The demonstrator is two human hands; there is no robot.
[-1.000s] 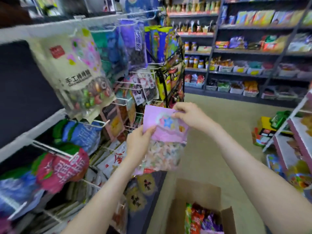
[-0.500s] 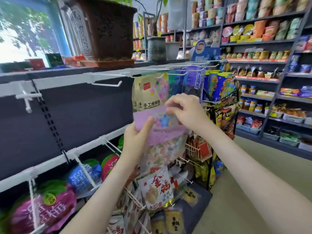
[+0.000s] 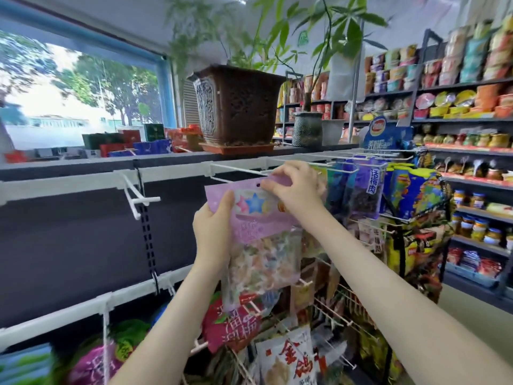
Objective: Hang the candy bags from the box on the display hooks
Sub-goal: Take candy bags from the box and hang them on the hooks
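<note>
a shop aisle, with a white rack (image 3: pixel 83 181) of hooks under a ledge carrying a potted plant (image 3: pixel 238 107). the pink candy bag (image 3: pixel 258 232) is held up just below a top hook (image 3: pixel 236 168), the left hand (image 3: pixel 212 232) gripping its left edge and the right hand (image 3: pixel 294 187) pinching the header beside the punched hole (image 3: pixel 258 185). it looks light and crinkly, floppy below a stiffer header, so the header by the hole seems the best place to hold it.

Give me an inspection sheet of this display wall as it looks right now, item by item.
Surface: dark display panel with white rails.
Job's things: pink candy bag held up at a white hook; hang hole seemingly not yet threaded; box not in view.
Clutter: hung snack bags to the right and below.
Hands: left hand grips the bag's left edge; right hand pinches its top.
Cables: nothing seen.
Surroundings: potted plant on top, stocked shelves, window.
</note>
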